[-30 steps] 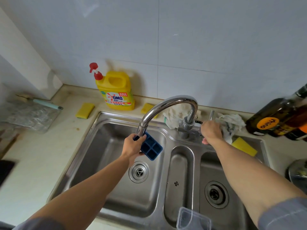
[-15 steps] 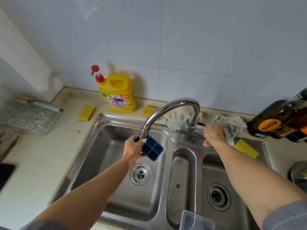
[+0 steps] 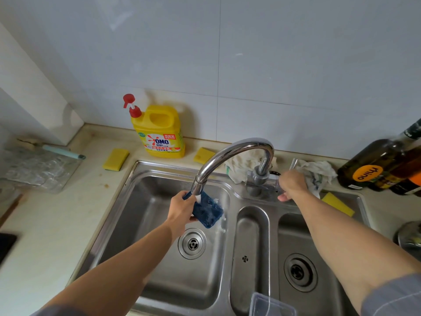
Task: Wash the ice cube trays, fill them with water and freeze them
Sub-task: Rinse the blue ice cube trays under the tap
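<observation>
Head view, left hand (image 3: 180,207) clasps blue rectangular tray (image 3: 208,212) under chrome spout (image 3: 227,153), right hand (image 3: 292,183) grips lever (image 3: 293,164).

Ice tray (image 3: 208,213) under spout (image 3: 227,156), over sink (image 3: 148,201)

Water blurs the cells of the blue ice cube tray (image 3: 208,212), its near edge hidden under your left hand (image 3: 182,208). Your right hand (image 3: 292,184) covers the base of the tap lever (image 3: 293,164), grip unclear. Frame edges cut off a clear container (image 3: 272,303) and dark bottles (image 3: 376,165).
</observation>
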`<move>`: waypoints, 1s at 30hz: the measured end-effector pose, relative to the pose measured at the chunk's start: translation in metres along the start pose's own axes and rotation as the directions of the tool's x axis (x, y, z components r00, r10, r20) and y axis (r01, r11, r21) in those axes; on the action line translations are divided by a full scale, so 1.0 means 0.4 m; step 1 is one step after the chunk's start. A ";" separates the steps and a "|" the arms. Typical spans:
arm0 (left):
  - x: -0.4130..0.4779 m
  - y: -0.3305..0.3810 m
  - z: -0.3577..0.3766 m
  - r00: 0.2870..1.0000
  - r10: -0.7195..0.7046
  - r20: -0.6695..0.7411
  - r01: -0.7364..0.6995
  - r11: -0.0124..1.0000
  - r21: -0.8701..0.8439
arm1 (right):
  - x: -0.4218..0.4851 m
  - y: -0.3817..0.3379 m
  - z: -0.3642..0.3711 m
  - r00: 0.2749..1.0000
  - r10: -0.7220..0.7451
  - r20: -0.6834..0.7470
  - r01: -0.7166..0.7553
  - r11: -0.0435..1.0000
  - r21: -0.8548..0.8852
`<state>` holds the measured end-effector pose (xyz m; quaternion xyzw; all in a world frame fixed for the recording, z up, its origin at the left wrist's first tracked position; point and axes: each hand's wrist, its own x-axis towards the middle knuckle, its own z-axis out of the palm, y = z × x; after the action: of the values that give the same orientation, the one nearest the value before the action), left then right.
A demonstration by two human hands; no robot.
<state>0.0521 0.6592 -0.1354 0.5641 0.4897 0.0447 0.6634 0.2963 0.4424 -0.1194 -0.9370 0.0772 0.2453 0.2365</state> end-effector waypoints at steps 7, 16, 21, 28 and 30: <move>0.003 0.001 -0.004 1.000 -0.014 -0.002 0.014 1.000 -0.008 | 0.011 -0.001 0.024 0.998 0.019 -0.068 -0.019 1.000 -0.002; 0.016 -0.001 -0.001 0.999 -0.038 -0.016 0.038 0.999 -0.023 | -0.004 0.000 0.018 0.997 -0.030 -0.067 0.033 0.999 0.032; 0.035 -0.008 0.007 0.996 -0.086 -0.004 0.086 0.994 -0.074 | -0.052 0.007 -0.008 0.998 -0.044 -0.053 0.048 0.995 0.087; 0.035 0.001 -0.004 0.981 -0.189 0.052 0.195 0.967 -0.163 | -0.216 0.030 0.060 0.907 -0.269 -0.324 0.293 0.956 0.026; 0.025 0.008 -0.009 0.969 -0.228 0.094 0.243 0.946 -0.215 | -0.267 0.017 0.097 0.912 -0.336 -0.237 0.346 0.938 0.002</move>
<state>0.0562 0.6691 -0.1385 0.4239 0.5227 0.0012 0.7396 0.1854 0.4582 -0.0989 -0.9528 -0.0549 0.0871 0.2855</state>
